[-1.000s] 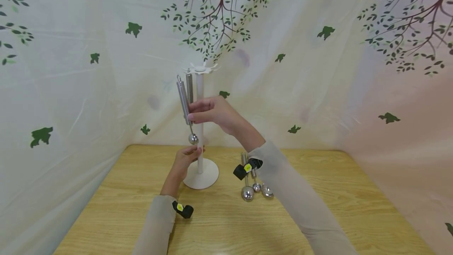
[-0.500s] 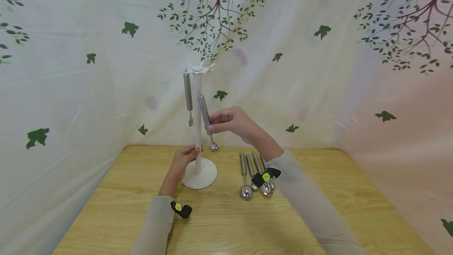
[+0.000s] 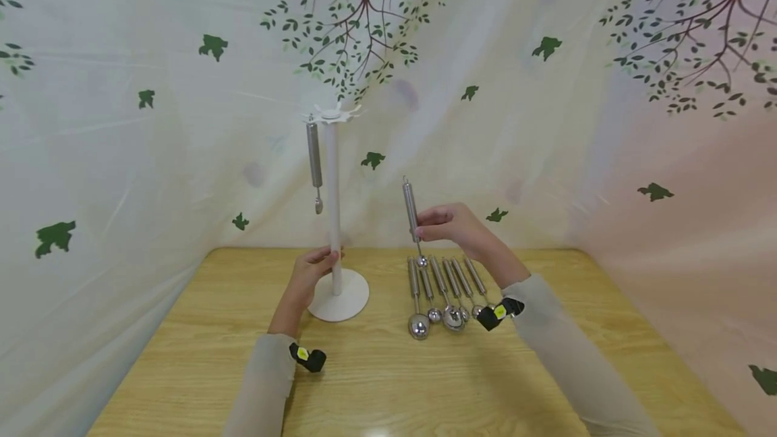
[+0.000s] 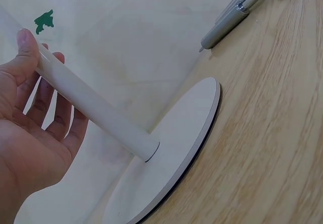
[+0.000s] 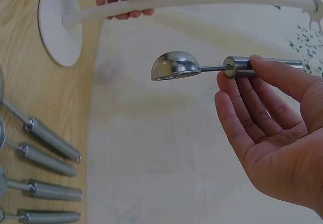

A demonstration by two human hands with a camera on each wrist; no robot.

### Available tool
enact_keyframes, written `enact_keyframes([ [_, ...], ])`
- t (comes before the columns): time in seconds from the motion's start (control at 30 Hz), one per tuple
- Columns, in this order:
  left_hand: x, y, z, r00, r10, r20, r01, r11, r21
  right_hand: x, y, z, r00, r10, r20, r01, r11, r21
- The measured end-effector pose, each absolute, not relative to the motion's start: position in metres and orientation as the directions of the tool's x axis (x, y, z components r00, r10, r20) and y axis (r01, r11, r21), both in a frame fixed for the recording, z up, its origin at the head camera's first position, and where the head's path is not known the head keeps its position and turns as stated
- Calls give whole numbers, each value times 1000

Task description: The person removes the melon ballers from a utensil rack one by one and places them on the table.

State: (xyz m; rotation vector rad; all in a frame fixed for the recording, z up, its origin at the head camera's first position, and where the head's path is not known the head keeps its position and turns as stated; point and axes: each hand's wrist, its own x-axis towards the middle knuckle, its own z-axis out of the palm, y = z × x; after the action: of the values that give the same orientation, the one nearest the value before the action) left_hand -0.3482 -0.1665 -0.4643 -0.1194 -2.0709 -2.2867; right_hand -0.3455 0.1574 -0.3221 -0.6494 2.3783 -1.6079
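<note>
My right hand (image 3: 459,228) pinches a small stainless-steel scoop (image 3: 411,211) by the lower part of its handle. The scoop stands nearly upright over the row of utensils, bowl down. In the right wrist view its hollow half-round bowl (image 5: 175,65) sits on a thin neck, with the thumb on one side of the handle and fingers on the other. My left hand (image 3: 305,283) holds the white pole (image 4: 83,90) of a utensil stand low down, thumb across the front. A single metal utensil (image 3: 313,157) hangs from the left side of the stand's hooked top (image 3: 330,114).
Several metal scoops and spoons (image 3: 452,282) lie side by side on the wooden table (image 3: 388,390), right of the stand's round white base (image 3: 352,299). A pale curtain (image 3: 291,39) printed with leaves and branches rises behind the table's back edge.
My right hand has carried the scoop away from the stand's top left, rightward and down, to above the row of utensils. My left hand stays on the pole.
</note>
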Motion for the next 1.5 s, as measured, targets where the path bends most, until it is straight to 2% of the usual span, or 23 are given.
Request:
enact_keyframes([
  [0.3, -347, -166, -464, -995, 8, 98, 96, -109, 989, -354, 215, -350, -934, -356, -1, -144, 382, -913],
  [0.77, -346, -165, -462, -997, 17, 75, 72, -128, 989, -361, 284, -388, -959, -276, -59, -50, 372, -927],
  [1.27, -349, -166, -466, -997, 11, 77, 75, -125, 989, -365, 318, -428, -955, -265, -132, 43, 316, -948],
  [1.5, -351, -167, -467, -996, 13, 89, 86, -119, 989, -366, 322, -441, -952, -251, -173, 80, 342, -936],
])
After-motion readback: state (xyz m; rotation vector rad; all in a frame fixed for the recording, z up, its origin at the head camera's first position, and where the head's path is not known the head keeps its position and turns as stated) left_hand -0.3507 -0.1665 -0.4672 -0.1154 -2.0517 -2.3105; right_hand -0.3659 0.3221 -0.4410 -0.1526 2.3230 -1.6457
